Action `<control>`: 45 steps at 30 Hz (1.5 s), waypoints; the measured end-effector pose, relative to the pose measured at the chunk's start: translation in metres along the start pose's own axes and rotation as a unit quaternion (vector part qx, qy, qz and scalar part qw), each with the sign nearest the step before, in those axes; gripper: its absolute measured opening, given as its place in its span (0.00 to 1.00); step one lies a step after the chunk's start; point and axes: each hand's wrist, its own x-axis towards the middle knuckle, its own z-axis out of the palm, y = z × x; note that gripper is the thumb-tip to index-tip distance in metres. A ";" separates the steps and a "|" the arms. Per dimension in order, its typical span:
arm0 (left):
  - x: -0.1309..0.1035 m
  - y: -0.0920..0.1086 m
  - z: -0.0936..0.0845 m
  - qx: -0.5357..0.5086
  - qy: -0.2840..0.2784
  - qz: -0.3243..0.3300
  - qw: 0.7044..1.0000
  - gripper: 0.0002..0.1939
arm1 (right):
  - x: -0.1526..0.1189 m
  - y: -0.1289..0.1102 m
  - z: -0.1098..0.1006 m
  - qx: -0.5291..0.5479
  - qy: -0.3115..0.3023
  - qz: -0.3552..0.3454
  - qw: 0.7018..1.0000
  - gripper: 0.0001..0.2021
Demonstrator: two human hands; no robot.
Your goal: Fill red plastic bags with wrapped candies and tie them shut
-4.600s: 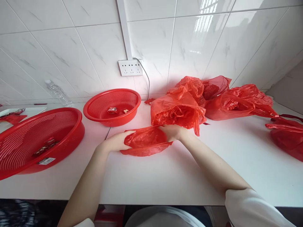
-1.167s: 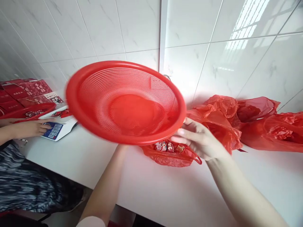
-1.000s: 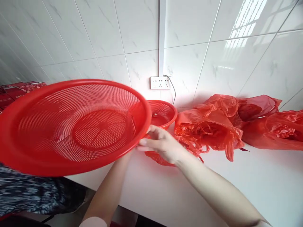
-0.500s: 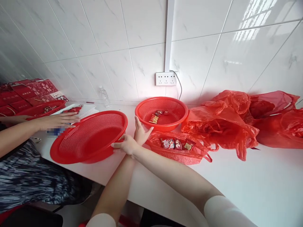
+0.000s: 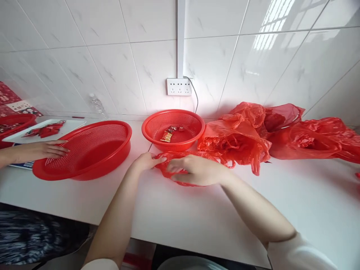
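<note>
A small red plastic bag lies on the white table in front of me. My left hand is at its left edge, thumb and fingers closed on the plastic. Over the bag's opening is my right hand, fingers bent but apart, with red plastic showing between them; it covers whatever lies inside. Just behind the bag, a round red mesh basket holds several small wrapped snacks, among them a gold packet. Left of my hands, a larger red basket rests tilted, with nothing inside it.
A co-worker's hand reaches over the large basket's left side. Behind it, a white tray carries red packets. Crumpled red bags fill the back right. A clear bottle and a power strip are by the wall.
My right hand has let go of the large basket and moved right, over the small bag. My left hand has come down to the bag's left edge. The view has turned right.
</note>
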 end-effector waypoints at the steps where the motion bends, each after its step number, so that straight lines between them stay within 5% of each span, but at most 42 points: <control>1: 0.001 0.000 -0.001 0.027 -0.010 -0.015 0.999 0.20 | -0.019 0.010 -0.012 -0.074 0.023 0.093 0.993 0.10; 4: 0.005 0.003 -0.003 0.078 -0.030 -0.032 0.996 0.19 | -0.057 0.049 -0.030 -0.240 0.062 0.354 0.902 0.13; 5: 0.007 0.005 -0.004 0.069 -0.033 -0.030 0.997 0.19 | -0.064 0.062 -0.031 -0.254 0.059 0.402 0.878 0.13; 7: 0.008 0.010 -0.006 0.037 -0.046 -0.021 0.998 0.18 | -0.069 0.084 -0.030 -0.211 0.028 0.429 0.878 0.12; 10: 0.004 0.021 -0.009 -0.010 -0.064 -0.002 0.998 0.19 | -0.067 0.101 -0.027 -0.131 -0.021 0.371 0.919 0.03; 13: -0.004 0.033 -0.011 -0.049 -0.056 0.045 0.996 0.18 | -0.069 0.103 -0.035 -0.144 -0.010 0.343 0.928 0.10; 16: -0.011 0.043 -0.011 -0.120 -0.025 0.115 0.986 0.14 | -0.085 0.097 -0.051 -0.129 0.061 0.326 0.935 0.12; 19: -0.013 0.056 -0.011 -0.226 0.030 0.168 0.959 0.11 | -0.103 0.088 -0.069 -0.059 0.195 0.290 0.935 0.10; 22: -0.012 0.082 -0.015 -0.313 0.069 0.225 0.920 0.09 | -0.109 0.078 -0.084 0.090 0.372 0.192 0.904 0.11; 25: -0.013 0.117 -0.027 -0.347 0.070 0.283 0.891 0.11 | -0.099 0.067 -0.093 0.219 0.481 0.035 0.848 0.14; 29: -0.025 0.153 -0.038 -0.360 0.060 0.346 0.864 0.22 | -0.079 0.054 -0.096 0.196 0.593 -0.119 0.772 0.21; 33: -0.033 0.161 -0.028 -0.344 0.037 0.355 0.868 0.24 | -0.069 0.044 -0.090 0.150 0.594 -0.105 0.783 0.14; 37: -0.030 0.160 -0.006 -0.323 -0.045 0.349 0.878 0.24 | -0.062 0.033 -0.081 0.104 0.656 -0.179 0.726 0.11; 42: -0.036 0.168 0.018 -0.323 -0.204 0.309 0.871 0.22 | -0.046 0.016 -0.064 0.066 0.591 -0.216 0.775 0.04; 45: -0.047 0.176 0.031 -0.245 -0.251 0.292 0.890 0.18 | -0.041 0.009 -0.056 0.021 0.519 -0.233 0.822 0.06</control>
